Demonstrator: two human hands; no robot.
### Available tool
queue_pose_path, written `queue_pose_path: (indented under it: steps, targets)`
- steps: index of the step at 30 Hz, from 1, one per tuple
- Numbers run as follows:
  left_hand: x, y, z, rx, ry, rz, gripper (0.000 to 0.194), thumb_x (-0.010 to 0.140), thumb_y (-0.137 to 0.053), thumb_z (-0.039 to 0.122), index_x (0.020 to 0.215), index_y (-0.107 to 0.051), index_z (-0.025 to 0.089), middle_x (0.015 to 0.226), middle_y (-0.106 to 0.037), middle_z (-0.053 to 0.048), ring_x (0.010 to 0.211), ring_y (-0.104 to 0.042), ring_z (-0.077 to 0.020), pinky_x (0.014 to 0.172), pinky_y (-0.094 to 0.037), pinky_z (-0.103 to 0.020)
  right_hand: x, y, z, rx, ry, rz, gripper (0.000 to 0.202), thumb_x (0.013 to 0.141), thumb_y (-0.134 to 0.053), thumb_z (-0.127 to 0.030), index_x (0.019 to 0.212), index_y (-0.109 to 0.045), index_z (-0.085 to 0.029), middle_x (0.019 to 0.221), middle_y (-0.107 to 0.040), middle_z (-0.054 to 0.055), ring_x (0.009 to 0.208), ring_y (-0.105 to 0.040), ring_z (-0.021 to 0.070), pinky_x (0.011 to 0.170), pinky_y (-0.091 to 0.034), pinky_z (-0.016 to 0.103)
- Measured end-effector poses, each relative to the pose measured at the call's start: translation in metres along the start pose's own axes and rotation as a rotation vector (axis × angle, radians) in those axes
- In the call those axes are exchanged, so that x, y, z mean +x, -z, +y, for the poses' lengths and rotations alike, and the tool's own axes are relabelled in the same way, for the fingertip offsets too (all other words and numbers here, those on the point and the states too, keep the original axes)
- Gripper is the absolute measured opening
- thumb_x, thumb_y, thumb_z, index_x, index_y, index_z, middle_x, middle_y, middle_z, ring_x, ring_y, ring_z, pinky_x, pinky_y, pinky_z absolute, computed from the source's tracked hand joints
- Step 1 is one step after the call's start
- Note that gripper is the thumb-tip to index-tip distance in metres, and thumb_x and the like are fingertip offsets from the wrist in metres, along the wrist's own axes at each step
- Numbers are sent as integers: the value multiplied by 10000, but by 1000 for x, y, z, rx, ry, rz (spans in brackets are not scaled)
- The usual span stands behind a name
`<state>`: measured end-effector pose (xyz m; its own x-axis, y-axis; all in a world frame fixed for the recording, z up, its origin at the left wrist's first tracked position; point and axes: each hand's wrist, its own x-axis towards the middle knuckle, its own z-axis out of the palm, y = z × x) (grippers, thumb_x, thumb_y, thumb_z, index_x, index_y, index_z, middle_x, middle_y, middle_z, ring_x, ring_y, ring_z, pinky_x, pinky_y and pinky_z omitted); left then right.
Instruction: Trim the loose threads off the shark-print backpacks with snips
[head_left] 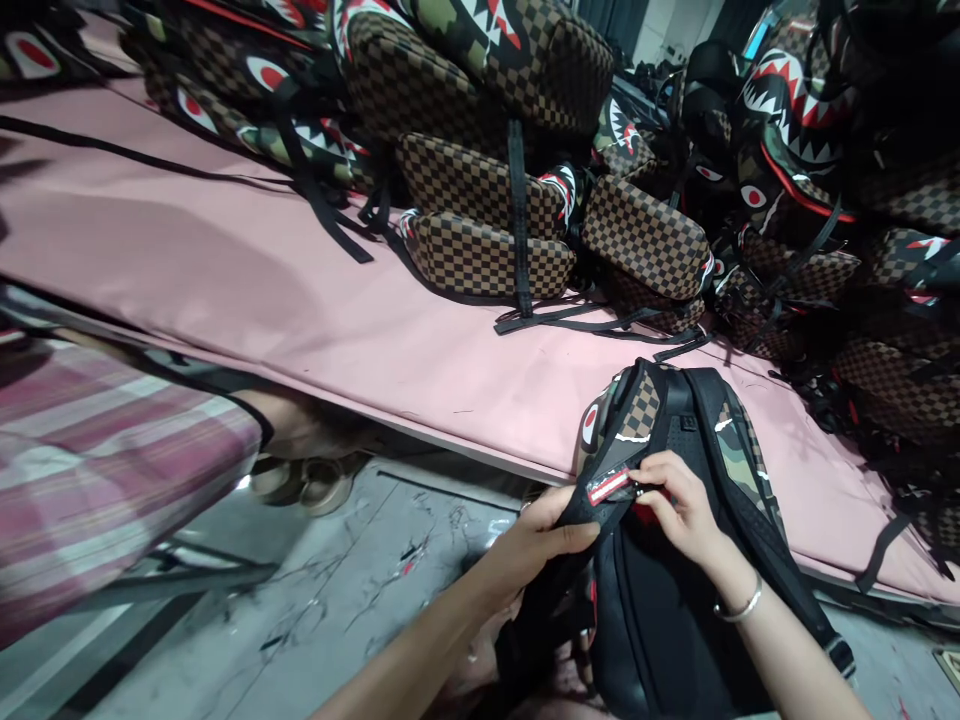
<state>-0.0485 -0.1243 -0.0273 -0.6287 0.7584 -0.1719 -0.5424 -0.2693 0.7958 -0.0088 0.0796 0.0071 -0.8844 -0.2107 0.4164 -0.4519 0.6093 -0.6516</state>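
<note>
Gripping backpack strap, left hand, right hand pinching red label

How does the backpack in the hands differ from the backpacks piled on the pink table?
The held backpack hangs over the pink table edge, back side up, straps showing; the piled backpacks lie stacked on the tabletop. The left hand and right hand grip the held one at a red-and-white tag; nobody touches the pile. Both share brown checkered and shark-mouth prints.

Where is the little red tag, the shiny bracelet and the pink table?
red tag (609, 486), head view, middle of the strip.
bracelet (739, 607), head view, band at the right wrist.
pink table (225, 260), head view, bare top.
</note>
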Motion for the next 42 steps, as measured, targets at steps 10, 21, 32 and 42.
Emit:
queue_pose_path:
  steps: [10,21,32,42]
  targets:
    - [-2,-10,-13,-13,76,61,515,652,-685,327,1137,-587,184,1157,-587,-90,1075,-512,-302,852,-429,-356,-41,-17,-8,478,-510,451,328,740,-621,-339,1041,-547,-231,989,-563,46,842,-533,160,763,-451,301]
    - [-8,-33,-21,219,65,194,456,672,-661,367,1086,-587,193,1052,-635,-61,1003,-549,-283,820,-447,-357,-38,-49,-27,-53,-501,468,131,740,-454,-111,755,-551,-197,735,-571,12,700,-531,156,650,-424,265]
    - [-12,-35,-18,113,89,176,557,651,-679,328,1168,-558,159,979,-670,-96,940,-591,-276,835,-438,-366,-69,20,12,-337,-806,457,243,824,-476,-370,678,-577,-205,585,-578,-6,553,-542,173,555,-400,271]
    - [-6,-32,-33,294,108,192,528,657,-670,357,1147,-569,184,978,-652,-71,954,-572,-278,849,-422,-378,-51,-25,-29,-124,-560,540,176,745,-625,-285,905,-640,-213,880,-600,45,799,-586,167,725,-473,276]
